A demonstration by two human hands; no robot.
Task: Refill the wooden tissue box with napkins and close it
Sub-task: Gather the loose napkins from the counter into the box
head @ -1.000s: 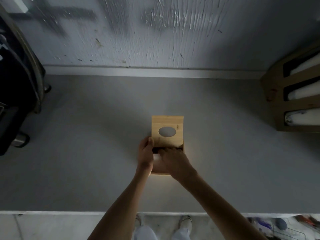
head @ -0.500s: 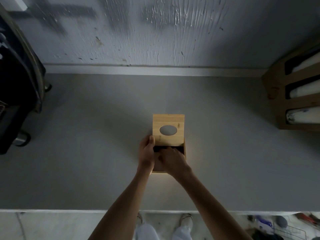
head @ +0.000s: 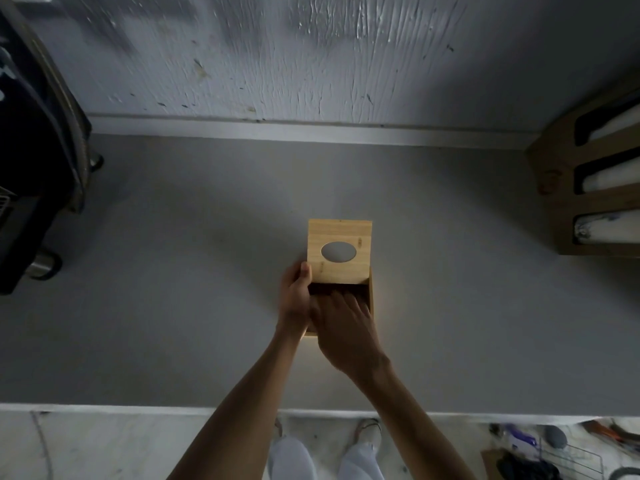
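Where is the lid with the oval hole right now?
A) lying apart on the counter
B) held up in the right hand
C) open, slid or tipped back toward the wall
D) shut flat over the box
C: the lid sits back from the box, whose dark inside shows beneath the right hand.

I stand at a grey counter [head: 173, 271] in dim light. Beyond its far edge rises a rough white wall [head: 311, 57]. A dark appliance [head: 31, 168] sits at the left edge, a wooden rack [head: 554, 209] holding white rolls at the right. Below the near edge I see pale floor [head: 104, 445] and a wire basket [head: 568, 455] near the right corner.
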